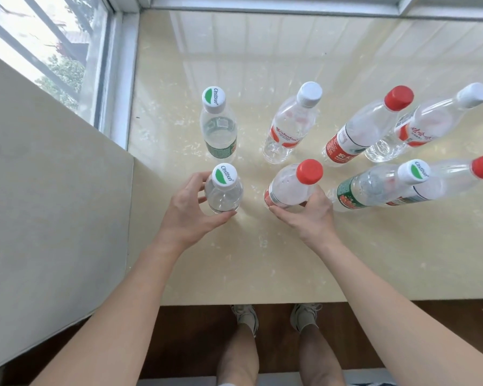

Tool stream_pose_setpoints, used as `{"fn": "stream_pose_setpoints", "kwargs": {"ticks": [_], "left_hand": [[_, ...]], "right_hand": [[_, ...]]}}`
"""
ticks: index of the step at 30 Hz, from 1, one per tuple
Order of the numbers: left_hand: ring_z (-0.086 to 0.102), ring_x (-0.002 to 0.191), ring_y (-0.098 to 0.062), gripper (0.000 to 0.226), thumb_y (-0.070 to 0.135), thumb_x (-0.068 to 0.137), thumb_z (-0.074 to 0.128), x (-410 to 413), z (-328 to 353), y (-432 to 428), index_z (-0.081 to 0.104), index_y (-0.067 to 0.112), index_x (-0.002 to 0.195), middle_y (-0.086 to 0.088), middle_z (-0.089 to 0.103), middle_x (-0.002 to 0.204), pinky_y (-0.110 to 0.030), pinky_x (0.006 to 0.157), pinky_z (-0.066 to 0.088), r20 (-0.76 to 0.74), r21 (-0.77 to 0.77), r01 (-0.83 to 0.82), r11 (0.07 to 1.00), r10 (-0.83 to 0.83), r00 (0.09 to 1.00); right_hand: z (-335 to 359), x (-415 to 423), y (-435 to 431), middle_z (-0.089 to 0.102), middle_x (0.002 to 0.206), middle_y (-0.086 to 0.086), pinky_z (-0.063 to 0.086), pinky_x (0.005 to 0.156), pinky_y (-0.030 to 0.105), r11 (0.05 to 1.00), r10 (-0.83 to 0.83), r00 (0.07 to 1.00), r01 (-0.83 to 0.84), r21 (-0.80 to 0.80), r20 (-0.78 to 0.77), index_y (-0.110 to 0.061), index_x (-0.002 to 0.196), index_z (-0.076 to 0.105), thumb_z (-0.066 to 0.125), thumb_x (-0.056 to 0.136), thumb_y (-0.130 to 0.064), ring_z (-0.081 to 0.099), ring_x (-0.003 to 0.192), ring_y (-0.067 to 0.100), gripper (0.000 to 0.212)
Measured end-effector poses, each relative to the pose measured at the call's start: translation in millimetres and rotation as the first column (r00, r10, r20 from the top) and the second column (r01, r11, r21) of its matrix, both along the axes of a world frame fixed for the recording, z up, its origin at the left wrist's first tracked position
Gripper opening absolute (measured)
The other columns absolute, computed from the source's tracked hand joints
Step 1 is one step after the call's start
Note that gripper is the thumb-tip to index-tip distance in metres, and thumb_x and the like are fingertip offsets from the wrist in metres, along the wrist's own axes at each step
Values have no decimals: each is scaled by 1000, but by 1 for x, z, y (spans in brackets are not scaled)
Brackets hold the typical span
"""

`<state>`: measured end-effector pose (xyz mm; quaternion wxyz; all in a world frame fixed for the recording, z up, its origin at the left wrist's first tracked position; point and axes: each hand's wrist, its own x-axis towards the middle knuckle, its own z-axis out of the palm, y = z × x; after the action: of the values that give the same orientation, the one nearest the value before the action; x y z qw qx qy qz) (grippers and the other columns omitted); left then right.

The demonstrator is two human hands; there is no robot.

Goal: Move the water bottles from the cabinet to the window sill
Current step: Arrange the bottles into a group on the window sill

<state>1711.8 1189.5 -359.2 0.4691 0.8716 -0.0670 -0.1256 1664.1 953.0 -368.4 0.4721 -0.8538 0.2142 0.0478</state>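
Note:
Several clear water bottles stand upright in two rows on the cream window sill [290, 260]. My left hand [188, 207] is wrapped around the front-left bottle with a green-and-white cap [223, 190]. My right hand [307, 211] grips the lower body of the red-capped bottle [293, 185] beside it. Behind them stand a green-labelled bottle [219, 129] and a white-capped bottle with a red label [290, 126]. More bottles stand to the right, among them a red-capped one [357, 132], a green-capped one [374, 188] and a white-capped one [435, 123]. Both held bottles rest on the sill.
A beige wall [53, 190] closes the sill's left side. Window glass and frames [117, 73] run along the left rear and back. The sill's front edge lies near my feet [273, 316] on a dark wooden floor. Bare sill stretches in front of the bottles.

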Motion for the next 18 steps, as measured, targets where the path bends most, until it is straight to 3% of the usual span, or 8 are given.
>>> {"fn": "stream_pose_setpoints", "kwargs": {"ticks": [4,6,8,10,12,15,18], "left_hand": [[52,107,10,72,24,65,90,-1,3,1,51,25,126,12,60,120,-3,86,42,-52,-9,19,1000,-20,998],[49,112,13,78,29,63,90,-5,6,2,45,35,126,25,56,121,-6,90,42,-79,16,24,1000,-23,997],[43,113,21,81,30,64,89,-10,12,8,39,43,126,36,49,121,-11,93,42,-117,62,32,998,-25,993],[42,119,16,85,27,67,87,-14,21,19,35,43,132,32,47,129,-24,99,44,-154,124,48,991,-28,988],[44,125,2,90,25,70,83,-13,35,29,29,44,140,27,43,139,-34,101,45,-169,193,58,980,-25,985],[51,111,-9,79,18,77,75,-3,60,39,34,38,141,20,43,136,-30,90,42,-140,278,25,960,14,990],[53,117,-17,69,16,75,73,20,79,42,43,32,135,9,51,132,-32,86,42,-14,336,-54,940,62,998]], "right_hand": [[-1,-2,-3,66,117,-7,50,97,30,999,37,997,-37,1,-62,-25,123,56,91,63,-32,61,110,11,70],[7,-7,-6,62,124,-7,48,103,39,997,60,995,-63,-36,-77,-26,132,51,87,62,-36,57,118,12,79],[26,-15,-8,56,133,-8,45,108,42,996,77,993,-81,-48,-85,-28,143,44,83,66,-27,52,125,11,86],[52,-24,-12,50,141,-10,42,111,43,993,89,993,-95,-68,-82,-27,151,35,82,72,-15,48,131,11,93],[83,-31,-18,48,138,-10,42,111,44,989,80,995,-85,-118,-54,-26,154,32,78,76,-6,48,132,12,92],[134,-31,-25,54,132,-7,48,100,36,958,74,995,-53,-283,65,-23,148,43,70,83,-6,53,122,14,72],[170,-13,-31,59,121,-6,39,84,24,915,88,977,-3,-404,192,-20,136,52,68,84,-6,52,101,8,56]]}}
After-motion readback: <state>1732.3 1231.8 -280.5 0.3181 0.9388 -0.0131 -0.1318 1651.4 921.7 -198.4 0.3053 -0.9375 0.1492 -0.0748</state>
